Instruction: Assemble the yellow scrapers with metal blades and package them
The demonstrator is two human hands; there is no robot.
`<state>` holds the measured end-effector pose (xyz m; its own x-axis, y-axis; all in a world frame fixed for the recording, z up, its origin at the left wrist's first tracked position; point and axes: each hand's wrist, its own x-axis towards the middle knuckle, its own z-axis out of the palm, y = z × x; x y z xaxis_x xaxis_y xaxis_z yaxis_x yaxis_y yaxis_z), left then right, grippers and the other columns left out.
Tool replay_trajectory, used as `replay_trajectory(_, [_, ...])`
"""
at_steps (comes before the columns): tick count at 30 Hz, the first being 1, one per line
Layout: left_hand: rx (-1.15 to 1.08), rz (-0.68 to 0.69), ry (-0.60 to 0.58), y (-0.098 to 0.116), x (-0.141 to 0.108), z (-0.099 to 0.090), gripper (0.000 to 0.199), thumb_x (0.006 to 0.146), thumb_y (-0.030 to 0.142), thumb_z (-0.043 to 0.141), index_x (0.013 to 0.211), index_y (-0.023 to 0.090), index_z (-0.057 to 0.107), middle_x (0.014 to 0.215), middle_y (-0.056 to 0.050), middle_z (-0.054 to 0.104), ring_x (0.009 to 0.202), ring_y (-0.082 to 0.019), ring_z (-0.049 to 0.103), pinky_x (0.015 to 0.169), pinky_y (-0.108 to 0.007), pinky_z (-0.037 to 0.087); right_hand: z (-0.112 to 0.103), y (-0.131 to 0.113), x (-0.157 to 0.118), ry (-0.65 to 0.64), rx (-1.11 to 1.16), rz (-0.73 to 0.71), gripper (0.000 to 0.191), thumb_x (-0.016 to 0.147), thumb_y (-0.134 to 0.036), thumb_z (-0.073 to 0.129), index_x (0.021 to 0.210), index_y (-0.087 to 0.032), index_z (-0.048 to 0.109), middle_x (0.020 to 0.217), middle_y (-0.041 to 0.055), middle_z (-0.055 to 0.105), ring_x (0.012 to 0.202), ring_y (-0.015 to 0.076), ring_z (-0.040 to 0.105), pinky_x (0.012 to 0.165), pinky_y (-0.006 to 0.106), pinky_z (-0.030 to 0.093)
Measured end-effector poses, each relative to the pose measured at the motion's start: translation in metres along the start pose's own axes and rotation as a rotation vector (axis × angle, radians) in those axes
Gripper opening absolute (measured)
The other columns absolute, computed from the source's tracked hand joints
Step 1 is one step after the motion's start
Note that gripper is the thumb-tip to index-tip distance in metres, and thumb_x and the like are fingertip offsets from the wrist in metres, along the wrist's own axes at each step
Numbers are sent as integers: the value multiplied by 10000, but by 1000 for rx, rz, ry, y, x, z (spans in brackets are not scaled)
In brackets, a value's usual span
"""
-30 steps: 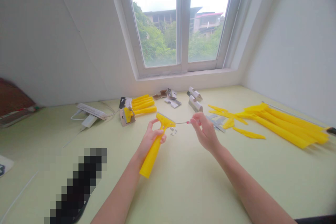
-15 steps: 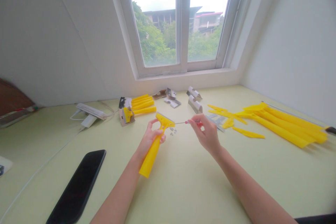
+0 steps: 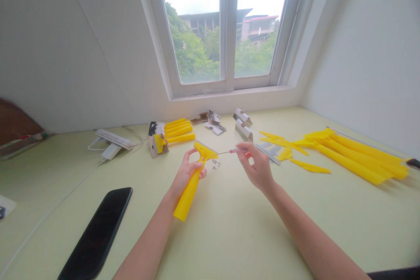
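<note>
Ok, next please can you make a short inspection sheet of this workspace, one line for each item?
Surface: pale green tabletop, with items spread over it.
Work items: yellow plastic scraper, thin screwdriver, small metal screws lying near the scraper head.
Clutter: yellow scraper parts, bundled yellow handles, cardboard packaging, black smartphone.
Hands: left hand grips the scraper handle; right hand pinches the screwdriver, its tip at the scraper head.
Cables: thin white cable running from a white power adapter.
Surroundings: window showing trees and buildings.
</note>
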<state>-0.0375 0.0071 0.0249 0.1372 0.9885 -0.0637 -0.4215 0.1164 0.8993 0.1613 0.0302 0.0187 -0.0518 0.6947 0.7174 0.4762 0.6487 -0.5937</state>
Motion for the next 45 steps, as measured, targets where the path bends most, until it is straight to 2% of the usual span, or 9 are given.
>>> replay_trajectory(4, [5, 9, -4, 0, -1, 1, 485, 654, 159, 562, 1076, 256, 344, 756, 21, 520, 469, -52, 458, 517, -214, 306, -1, -1, 1, 30, -14, 32, 125, 803, -309, 504, 775, -191, 536, 661, 2, 622, 518, 96, 524, 469, 199, 409])
replay_trajectory(10, [12, 11, -4, 0, 0, 1, 489, 643, 165, 574, 1070, 253, 350, 752, 19, 526, 466, -58, 459, 499, -211, 295, -4, 2, 3, 41, -166, 51, 295, 786, -371, 515, 560, -189, 463, 477, -40, 451, 444, 89, 418, 453, 214, 331])
replay_trajectory(12, [9, 9, 2, 0, 0, 1, 498, 637, 172, 586, 1071, 254, 356, 748, 19, 527, 465, -59, 457, 500, -213, 297, -4, 3, 4, 4, -171, 75, 268, 822, -359, 458, 616, -191, 493, 511, -32, 483, 475, 100, 448, 481, 221, 342])
replay_trajectory(14, [8, 7, 8, 0, 0, 1, 508, 631, 182, 600, 1074, 254, 362, 737, 21, 526, 464, -59, 453, 504, -217, 300, -3, 3, 4, -61, -124, 99, 193, 850, -336, 407, 777, -199, 522, 604, -19, 549, 534, 115, 500, 524, 229, 375])
replay_trajectory(18, [20, -5, 20, 0, -1, 1, 538, 622, 191, 610, 1092, 247, 355, 711, 19, 533, 463, -63, 456, 502, -215, 291, -2, 2, 4, -162, -5, 70, 212, 860, -303, 373, 1030, -207, 456, 824, 28, 596, 723, 155, 570, 631, 269, 438])
replay_trajectory(22, [28, -5, 19, 0, 0, 0, 539, 625, 187, 599, 1098, 248, 346, 709, 24, 528, 457, -61, 456, 500, -215, 290, -2, 2, 4, -125, 4, -14, 161, 860, -268, 372, 932, -198, 497, 851, 47, 589, 758, 161, 564, 672, 291, 454])
replay_trajectory(28, [29, 0, 14, -1, 0, 1, 519, 622, 183, 603, 1078, 253, 366, 701, 36, 508, 449, -58, 450, 495, -214, 290, -2, 2, 4, -29, -4, 1, 141, 821, -317, 474, 790, -195, 538, 713, 24, 615, 592, 130, 564, 530, 252, 486])
replay_trajectory(35, [21, -12, 24, 0, 0, 1, 532, 612, 190, 621, 1077, 253, 371, 722, 24, 525, 454, -59, 452, 493, -213, 291, -1, 2, 4, 12, 35, 58, 157, 770, -346, 554, 769, -189, 565, 646, 11, 631, 538, 125, 591, 531, 260, 530])
replay_trajectory(45, [30, -4, 17, 0, 0, 0, 525, 629, 184, 588, 1087, 249, 341, 710, 12, 551, 460, -63, 461, 495, -208, 285, -2, 3, 3, 25, -16, 49, 149, 765, -341, 564, 741, -194, 564, 637, 1, 627, 541, 117, 561, 524, 243, 488])
